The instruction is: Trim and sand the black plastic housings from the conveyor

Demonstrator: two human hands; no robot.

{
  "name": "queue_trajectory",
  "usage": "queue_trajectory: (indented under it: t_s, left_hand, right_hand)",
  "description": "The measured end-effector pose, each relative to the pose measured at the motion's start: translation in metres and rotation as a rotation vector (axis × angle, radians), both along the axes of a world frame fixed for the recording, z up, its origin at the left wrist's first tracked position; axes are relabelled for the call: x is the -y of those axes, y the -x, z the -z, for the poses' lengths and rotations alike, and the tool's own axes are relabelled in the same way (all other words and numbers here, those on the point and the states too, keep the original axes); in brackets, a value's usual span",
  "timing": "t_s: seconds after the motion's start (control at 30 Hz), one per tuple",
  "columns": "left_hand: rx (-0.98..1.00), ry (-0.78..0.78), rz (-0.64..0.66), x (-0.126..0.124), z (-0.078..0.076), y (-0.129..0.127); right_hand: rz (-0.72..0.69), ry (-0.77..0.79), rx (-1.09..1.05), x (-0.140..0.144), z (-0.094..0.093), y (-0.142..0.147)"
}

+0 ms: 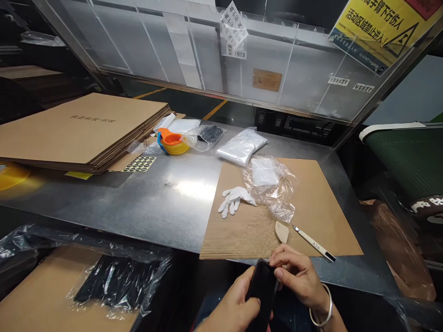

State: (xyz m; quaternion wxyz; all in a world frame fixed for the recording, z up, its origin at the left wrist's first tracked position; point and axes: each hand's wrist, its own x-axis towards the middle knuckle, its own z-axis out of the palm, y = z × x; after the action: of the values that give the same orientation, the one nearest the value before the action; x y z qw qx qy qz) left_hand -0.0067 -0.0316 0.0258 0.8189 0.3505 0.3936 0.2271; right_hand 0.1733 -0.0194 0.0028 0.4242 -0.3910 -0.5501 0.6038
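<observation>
My left hand (238, 299) wraps round a flat black phone-shaped piece (263, 287) with rounded corners, held upright below the table's front edge. My right hand (294, 274) is closed at the upper right corner of that piece, thumb and fingers pinched together there; anything small between the fingertips is hidden. A bracelet circles the right wrist. Just beyond the fingers lies a beige wedge-shaped pad (282, 231). To its right is a white pen-like knife (314, 243) marked A26, its dark pointed tip facing away to the left.
A cardboard sheet (325, 203) carries a white glove (236, 201) and crumpled clear plastic (282, 198). Behind are a white packet (240, 145), a bagged black item (210, 133) and tape rolls (176, 144). Stacked cardboard (83, 124) stands left; bagged black pieces (116, 281) sit lower left.
</observation>
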Motion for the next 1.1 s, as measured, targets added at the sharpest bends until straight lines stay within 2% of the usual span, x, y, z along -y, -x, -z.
queue_trajectory:
  t_s: [0.1, 0.2, 0.33, 0.4, 0.47, 0.57, 0.67, 0.77, 0.83, 0.9, 0.93, 1.03, 1.1]
  left_hand:
    - [0.007, 0.011, -0.032, 0.001, 0.001, 0.0]
    - [0.109, 0.061, -0.029, 0.001, 0.012, -0.001]
    - [0.299, 0.343, -0.137, -0.004, 0.027, -0.002]
    - [0.399, 0.458, -0.228, -0.009, 0.029, 0.0]
    - [0.478, 0.511, -0.288, -0.014, 0.028, 0.003]
    - [0.458, 0.491, -0.431, -0.021, 0.026, 0.004]
    - [0.405, 0.45, -0.588, -0.026, 0.027, 0.002]
    - [0.383, 0.426, -0.72, -0.029, 0.027, 0.001]
    - [0.374, 0.388, -0.769, -0.03, 0.027, 0.001]
    - [0.377, 0.346, -0.791, -0.03, 0.025, 0.001]
    - [0.379, 0.327, -0.801, -0.03, 0.024, 0.001]
    - [0.371, 0.287, -0.822, -0.029, 0.02, 0.0]
    - [0.362, 0.258, -0.839, -0.03, 0.018, -0.001]
  right_hand:
    - [-0.005, -0.015, 0.018, 0.001, 0.002, 0.001]
    - [0.038, -0.078, 0.152, 0.001, 0.01, -0.001]
    - [0.334, -0.201, 0.491, -0.009, 0.031, -0.023]
    - [0.486, -0.215, 0.625, -0.017, 0.044, -0.044]
    - [0.588, -0.239, 0.777, -0.023, 0.057, -0.065]
    - [0.601, -0.266, 0.949, -0.027, 0.074, -0.089]
    - [0.579, -0.284, 1.038, -0.026, 0.083, -0.097]
    - [0.622, -0.282, 1.067, -0.017, 0.078, -0.09]
    - [0.645, -0.266, 1.059, -0.005, 0.068, -0.075]
    - [0.576, -0.231, 0.995, 0.011, 0.052, -0.053]
    - [0.499, -0.21, 0.941, 0.019, 0.043, -0.039]
    - [0.105, -0.089, 0.602, 0.038, 0.013, 0.003]
    - [-0.076, 0.029, 0.491, 0.043, -0.005, 0.023]
